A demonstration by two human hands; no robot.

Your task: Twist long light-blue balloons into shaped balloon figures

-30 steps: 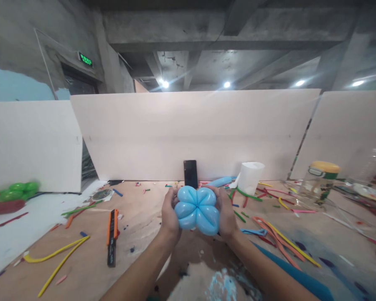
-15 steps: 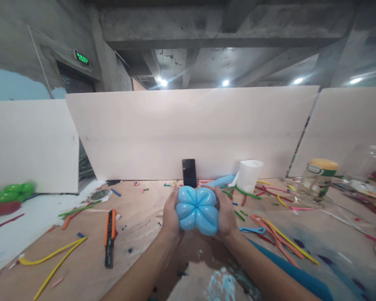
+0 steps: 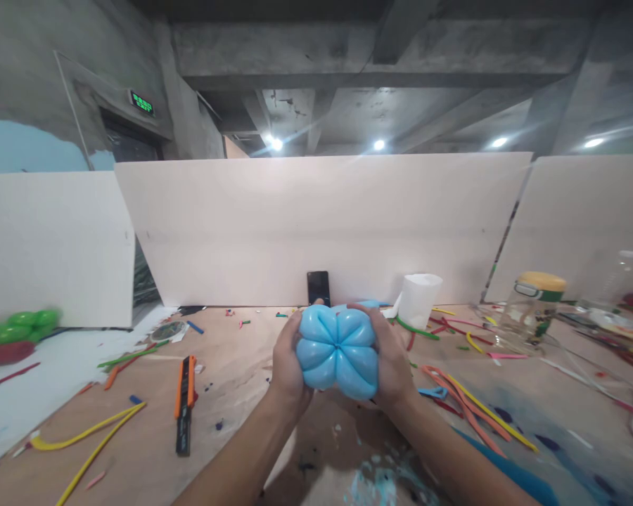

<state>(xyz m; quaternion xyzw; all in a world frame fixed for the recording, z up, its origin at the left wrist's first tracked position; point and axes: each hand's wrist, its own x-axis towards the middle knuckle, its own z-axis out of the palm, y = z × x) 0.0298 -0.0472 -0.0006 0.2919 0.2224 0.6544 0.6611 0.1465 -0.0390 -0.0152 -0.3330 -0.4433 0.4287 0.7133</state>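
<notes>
A light blue twisted balloon, made of several puffed lobes meeting at a central knot, is held up above the table. My left hand wraps round its left side, and my right hand grips its right side. The fingers reach behind the balloon and are mostly hidden. Just beyond it, a dark phone stands upright against the white board. Part of another light blue balloon lies on the table behind my right hand.
On the table are an orange and black cutter, yellow balloons, a paper roll, a yellow-lidded bottle and orange balloons. White boards stand along the back. Green balloons lie far left.
The blue balloon and both hands have come a little closer to the camera and slightly right, the balloon looking larger. The view has tilted up slightly.
</notes>
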